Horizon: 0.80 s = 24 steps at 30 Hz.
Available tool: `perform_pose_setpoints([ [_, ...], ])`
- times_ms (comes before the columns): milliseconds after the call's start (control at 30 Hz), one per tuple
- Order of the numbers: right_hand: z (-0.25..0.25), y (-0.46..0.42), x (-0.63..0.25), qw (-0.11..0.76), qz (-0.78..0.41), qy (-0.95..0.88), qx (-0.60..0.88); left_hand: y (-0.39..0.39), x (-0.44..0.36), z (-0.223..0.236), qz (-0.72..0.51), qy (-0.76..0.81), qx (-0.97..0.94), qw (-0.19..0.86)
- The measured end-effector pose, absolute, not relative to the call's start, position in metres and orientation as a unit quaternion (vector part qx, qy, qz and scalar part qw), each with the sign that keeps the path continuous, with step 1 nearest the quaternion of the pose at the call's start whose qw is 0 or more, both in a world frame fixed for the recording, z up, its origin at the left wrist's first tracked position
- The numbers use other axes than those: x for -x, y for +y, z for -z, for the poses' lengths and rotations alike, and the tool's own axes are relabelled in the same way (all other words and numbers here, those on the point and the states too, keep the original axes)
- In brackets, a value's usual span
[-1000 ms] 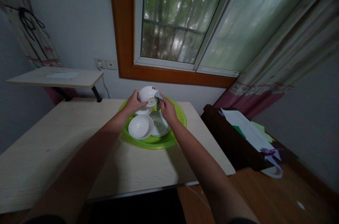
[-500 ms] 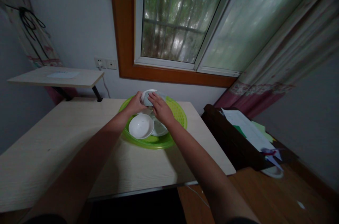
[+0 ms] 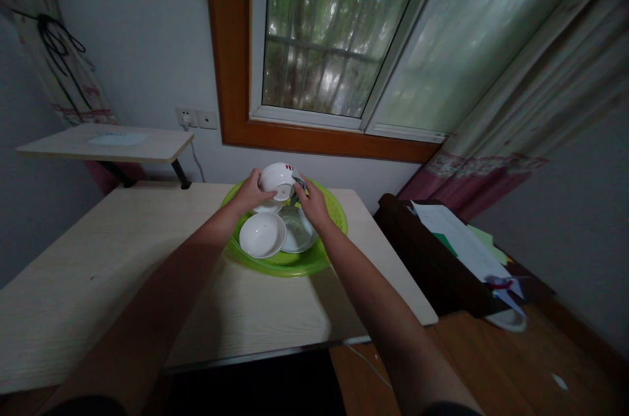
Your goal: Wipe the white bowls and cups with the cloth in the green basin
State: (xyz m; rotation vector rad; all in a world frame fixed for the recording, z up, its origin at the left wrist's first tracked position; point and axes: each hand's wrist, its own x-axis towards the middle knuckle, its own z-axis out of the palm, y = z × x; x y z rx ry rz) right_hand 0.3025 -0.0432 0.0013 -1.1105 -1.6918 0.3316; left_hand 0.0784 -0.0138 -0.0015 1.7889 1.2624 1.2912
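My left hand [image 3: 249, 193] grips a white bowl [image 3: 278, 181] with red marks, tilted so its base faces me, above a round green basin [image 3: 328, 240]. My right hand [image 3: 310, 201] is closed on a small grey cloth [image 3: 297, 181] pressed against the bowl's right side. In the basin lie a white bowl [image 3: 262, 235] at the front left and a whitish plate [image 3: 301, 233] beside it. Another white dish [image 3: 266, 208] sits under the held bowl.
The basin stands at the far edge of a pale wooden table [image 3: 122, 272]. A small side shelf [image 3: 105, 143] juts out at the left. A dark cabinet [image 3: 432, 259] with papers [image 3: 462, 239] stands to the right, below a window [image 3: 314, 36] and curtain [image 3: 531, 108].
Half a second ago my right hand covered the bowl with the cloth; it has now slid back to the bowl's right side, and the bowl's base shows again as it did a second ago.
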Motion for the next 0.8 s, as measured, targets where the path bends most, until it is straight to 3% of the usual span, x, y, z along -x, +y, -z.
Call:
perform_pose_setpoints([
  [367, -0.005, -0.051, -0.299, 0.5, -0.053, -0.761, 0.409, -0.019, -0.079, 0.001, -0.447, 0.463, -0.716, 0.272],
  [633, -0.019, -0.064, -0.289, 0.413, 0.013, -0.852, 0.321, -0.029, -0.083, -0.007, -0.425, 0.438, -0.76, 0.222],
  [800, -0.022, -0.065, -0.289, 0.431, 0.041, -0.833, 0.343, -0.029, -0.086, -0.009, -0.423, 0.426, -0.773, 0.206],
])
